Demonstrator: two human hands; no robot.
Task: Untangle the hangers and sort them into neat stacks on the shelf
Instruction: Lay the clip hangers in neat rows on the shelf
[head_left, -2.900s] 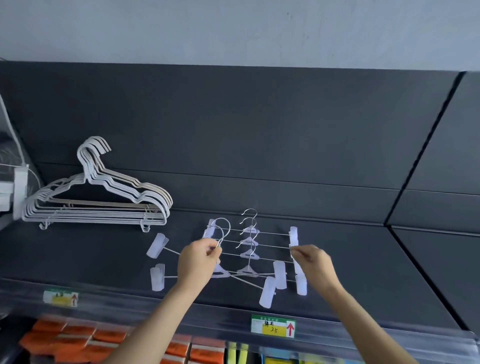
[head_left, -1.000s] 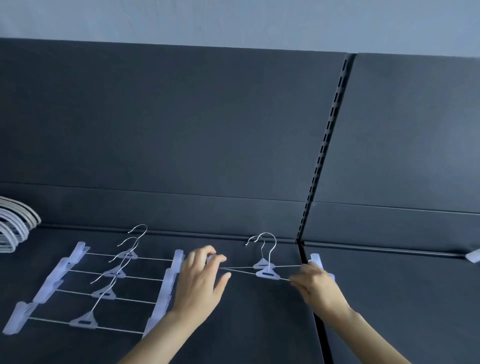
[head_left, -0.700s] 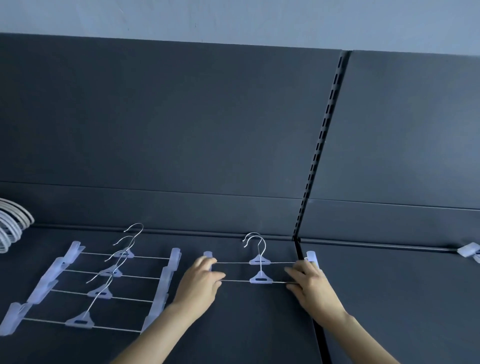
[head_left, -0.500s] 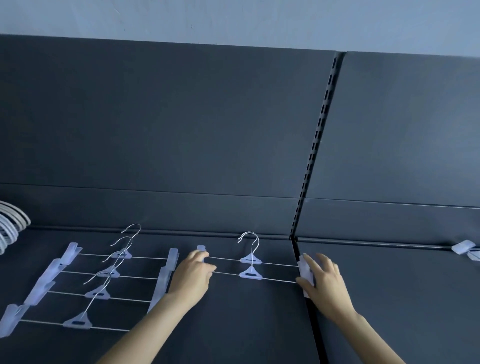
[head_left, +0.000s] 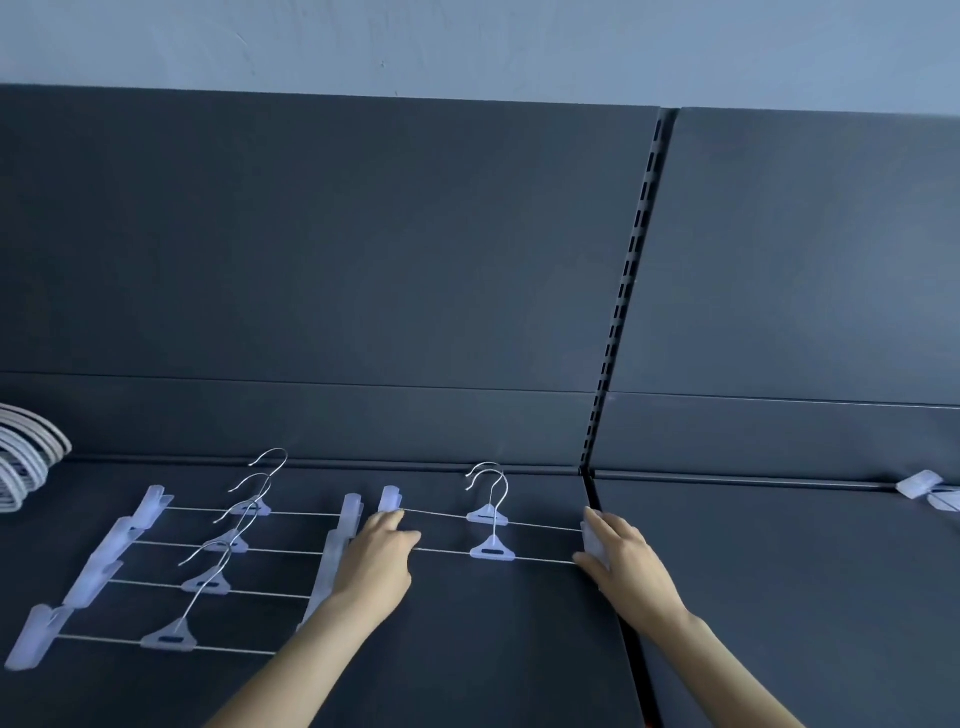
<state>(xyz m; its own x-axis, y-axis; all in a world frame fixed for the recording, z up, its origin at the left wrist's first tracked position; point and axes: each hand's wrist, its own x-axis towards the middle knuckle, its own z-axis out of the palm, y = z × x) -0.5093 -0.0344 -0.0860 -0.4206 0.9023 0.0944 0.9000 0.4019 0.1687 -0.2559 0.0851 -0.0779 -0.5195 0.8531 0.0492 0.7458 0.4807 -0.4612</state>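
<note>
- Shelf (head_left: 493, 649): dark, flat, two boards w/ a seam running front to back under the R forearm.
- Row of four clip hangers (head_left: 207, 584), L side of shelf: lying flat, staggered one behind the next. Bars roughly parallel, hooks pointing to the rear, pale clips lined up at both ends. Nearest one sits closest to the front edge; no hand on them.
- Left hand (head_left: 382, 556): just R of that row, knuckles up. Fingers curled down over the L ends of the pair of clip hangers (head_left: 492, 552), thumb lying along the front wire. Grip is closed on them.
- Right hand (head_left: 626, 558): at the seam, fingers nearly straight and spread a bit, laid against the R-end clips, thumb low by the front wire. Pressing, not wrapped round.
- The pair lies flat on the shelf btwn the two hands, one bar just behind the other, hooks overlapping and pointing rearward.
- White coat hangers (head_left: 26, 457): far L, a nested stack, only partly in view.
- Loose clips (head_left: 922, 487): far R, at the foot of the back panel (head_left: 363, 260); cut off by the edge, can't tell what they belong to.
- Slotted upright (head_left: 626, 280): splits the back panel above the seam.
- Pale wall (head_left: 467, 41) above.
</note>
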